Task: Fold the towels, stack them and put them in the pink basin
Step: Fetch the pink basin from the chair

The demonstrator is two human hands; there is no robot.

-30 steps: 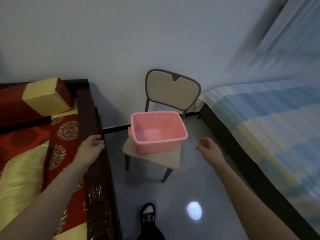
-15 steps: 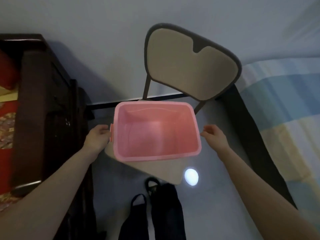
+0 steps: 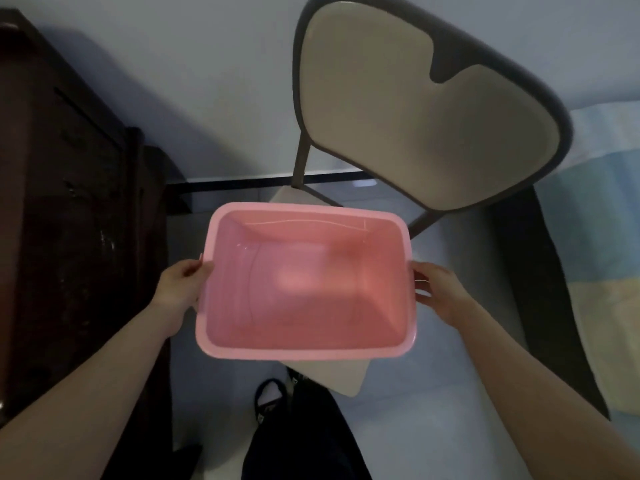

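Black trousers (image 3: pixel 311 438) and a shoe (image 3: pixel 268 400) sit at the bottom edge of the frame, nearest the camera. Above them, a person takes the pink basin (image 3: pixel 304 354) by its two short sides. The left grip (image 3: pixel 180 289) curls over the left lip and the right grip (image 3: pixel 437 293) curls round the right lip, each closed on the rim and nothing else. The basin is empty and sits mid-frame over the seat of a chair (image 3: pixel 415 116); whether it rests there or is lifted cannot be told. No towels are in view. Thin moulded plastic of this sort is likely light and fairly stiff but smooth, so the lips at the short ends look the surest hold, with the basin kept level. Beyond, dark wooden furniture (image 3: pixel 69 202) stands at left and a striped bed (image 3: pixel 609 237) at right.
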